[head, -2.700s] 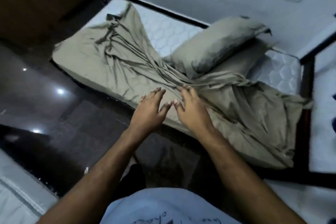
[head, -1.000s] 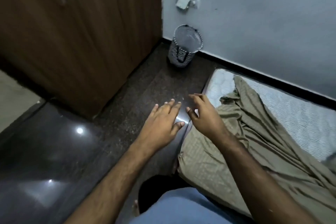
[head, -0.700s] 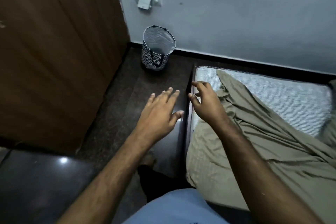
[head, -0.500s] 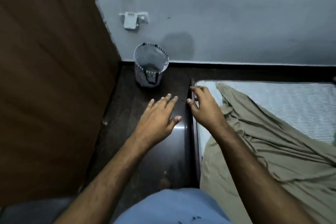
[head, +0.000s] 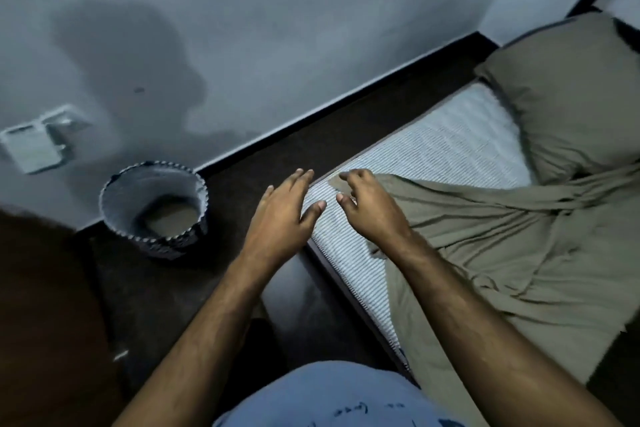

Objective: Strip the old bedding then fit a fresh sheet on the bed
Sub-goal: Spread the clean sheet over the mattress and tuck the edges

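An olive sheet (head: 485, 239) lies rumpled across the bed and leaves part of the white quilted mattress (head: 433, 152) bare along the foot end and the wall side. A matching olive pillow (head: 568, 94) rests at the far right. My right hand (head: 372, 210) hovers over the sheet's loose corner at the mattress end, fingers loosely curved, holding nothing. My left hand (head: 282, 218) is spread flat just left of it, above the mattress edge and the dark floor, also empty.
A patterned fabric basket (head: 156, 210) stands on the dark floor by the grey wall, left of the bed. A wall socket (head: 34, 146) sits at left. A brown wardrobe (head: 38, 322) fills the lower left. The dark bed frame (head: 346, 282) edges the mattress.
My view has swung from the bed's side round to its foot end. Both hands stayed empty and have moved over the sheet's loose corner at the mattress end.
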Demonstrator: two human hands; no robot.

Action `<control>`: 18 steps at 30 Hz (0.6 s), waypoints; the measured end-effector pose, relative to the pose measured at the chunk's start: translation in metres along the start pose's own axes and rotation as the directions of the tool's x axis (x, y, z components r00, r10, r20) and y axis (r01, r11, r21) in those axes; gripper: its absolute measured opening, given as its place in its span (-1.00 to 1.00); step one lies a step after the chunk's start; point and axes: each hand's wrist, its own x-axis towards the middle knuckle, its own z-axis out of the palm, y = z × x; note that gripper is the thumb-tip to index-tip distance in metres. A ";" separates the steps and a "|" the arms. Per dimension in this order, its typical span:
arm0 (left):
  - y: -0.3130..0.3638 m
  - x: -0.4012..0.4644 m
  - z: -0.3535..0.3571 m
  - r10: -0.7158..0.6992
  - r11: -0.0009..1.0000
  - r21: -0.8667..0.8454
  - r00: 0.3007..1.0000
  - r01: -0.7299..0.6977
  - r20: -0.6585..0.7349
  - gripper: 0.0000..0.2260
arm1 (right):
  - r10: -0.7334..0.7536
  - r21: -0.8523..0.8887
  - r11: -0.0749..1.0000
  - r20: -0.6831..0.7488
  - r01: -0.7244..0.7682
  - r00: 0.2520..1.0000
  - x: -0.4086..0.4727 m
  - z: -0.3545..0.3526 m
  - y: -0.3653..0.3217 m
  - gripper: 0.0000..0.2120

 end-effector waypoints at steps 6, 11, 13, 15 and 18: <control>-0.053 0.121 -0.054 0.225 0.972 0.022 0.955 -0.233 0.195 -0.48 | 0.227 0.050 0.974 -0.134 -0.222 0.965 0.082 0.002 -0.032 -0.57; -0.054 0.214 -0.060 0.419 0.903 -0.042 0.852 -0.428 0.314 -0.52 | 0.389 0.086 0.921 -0.253 -0.379 0.886 0.130 -0.004 -0.038 -0.57; -0.050 0.247 -0.052 0.502 0.856 -0.079 0.788 -0.510 0.356 -0.51 | 0.462 0.093 0.885 -0.309 -0.457 0.831 0.145 -0.005 -0.026 -0.58; -0.048 0.280 -0.042 0.571 0.798 -0.078 0.710 -0.597 0.412 -0.49 | 0.551 0.130 0.829 -0.354 -0.543 0.756 0.157 -0.003 -0.009 -0.58; -0.044 0.333 -0.031 0.627 0.709 -0.058 0.591 -0.703 0.508 -0.46 | 0.645 0.254 0.758 -0.434 -0.601 0.629 0.178 0.002 0.016 -0.60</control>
